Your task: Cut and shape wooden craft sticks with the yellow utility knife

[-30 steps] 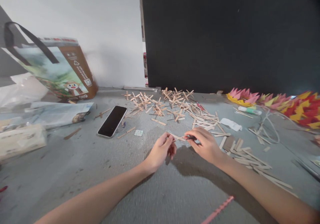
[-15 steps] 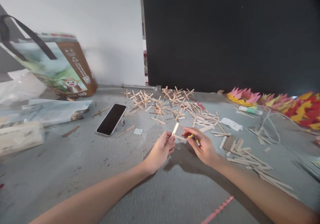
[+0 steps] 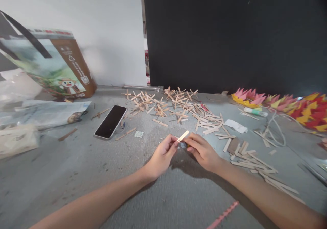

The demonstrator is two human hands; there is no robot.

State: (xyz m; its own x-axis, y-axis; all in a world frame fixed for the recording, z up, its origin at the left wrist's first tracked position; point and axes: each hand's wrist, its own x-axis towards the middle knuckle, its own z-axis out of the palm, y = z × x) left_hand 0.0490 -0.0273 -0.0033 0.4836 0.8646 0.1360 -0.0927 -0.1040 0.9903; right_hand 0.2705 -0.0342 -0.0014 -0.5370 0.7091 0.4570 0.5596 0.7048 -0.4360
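Observation:
Near the middle of the grey table, my left hand pinches a pale wooden stick between thumb and fingers. The stick slants up to the right. My right hand is closed close beside it, its fingertips at the stick's lower side. A small yellow and dark tool, mostly hidden, is in the right hand. Behind the hands lies a pile of crossed sticks. Loose flat sticks are spread to the right of my right hand.
A phone lies left of the hands, a printed bag behind it. Pink and yellow paper petals, a glue tube and a white cable are at the right. A pink strip lies in front.
My right hand has moved left, up against the stick in my left hand. The stick now leans further to the right. The yellow tool is more hidden, and the view has shifted slightly.

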